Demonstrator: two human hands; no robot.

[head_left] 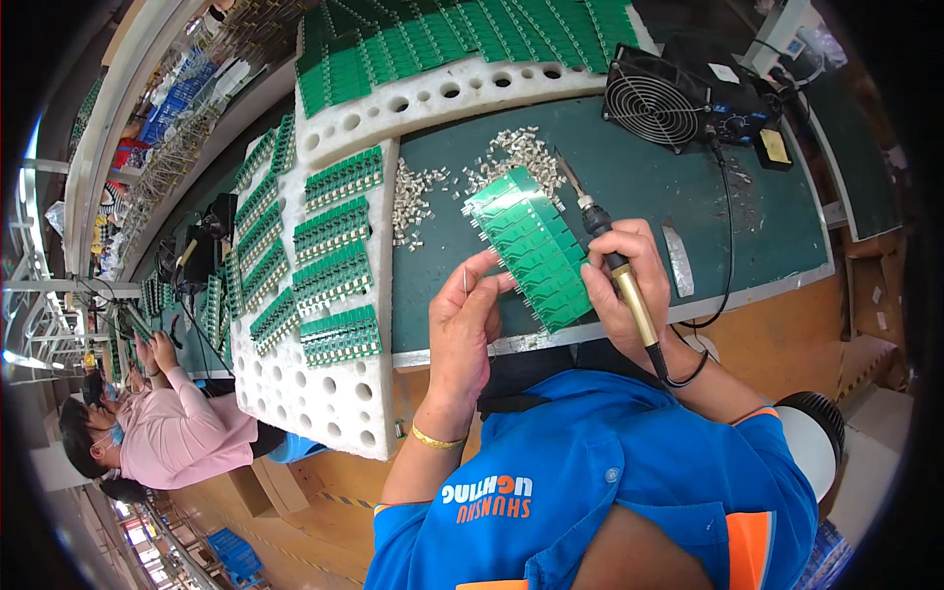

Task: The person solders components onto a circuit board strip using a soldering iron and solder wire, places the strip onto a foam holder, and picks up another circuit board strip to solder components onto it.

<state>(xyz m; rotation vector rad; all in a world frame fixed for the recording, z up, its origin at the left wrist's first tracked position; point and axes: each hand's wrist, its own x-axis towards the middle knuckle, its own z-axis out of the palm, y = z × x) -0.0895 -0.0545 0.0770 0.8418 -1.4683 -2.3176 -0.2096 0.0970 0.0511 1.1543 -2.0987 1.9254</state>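
Note:
A green circuit board panel (536, 254), with a row of small parts along its left edge, is tilted above the bench in front of me. My left hand (464, 320) pinches that left edge between thumb and fingers. In my right hand (634, 280) is a soldering iron (637, 313) with a gold and black handle, its tip pointing up and away beyond the board's right edge. The fingertips of my right hand are close to the board's right side; whether they touch it I cannot tell. Loose small white connectors (521, 155) lie heaped just beyond the board.
White foam trays (339, 418) at the left carry rows of populated boards (339, 334); another at the back holds many green boards (442, 39). A black fan unit (654, 103) and a yellow sponge (774, 146) stand at the back right. A co-worker (182, 423) sits at far left.

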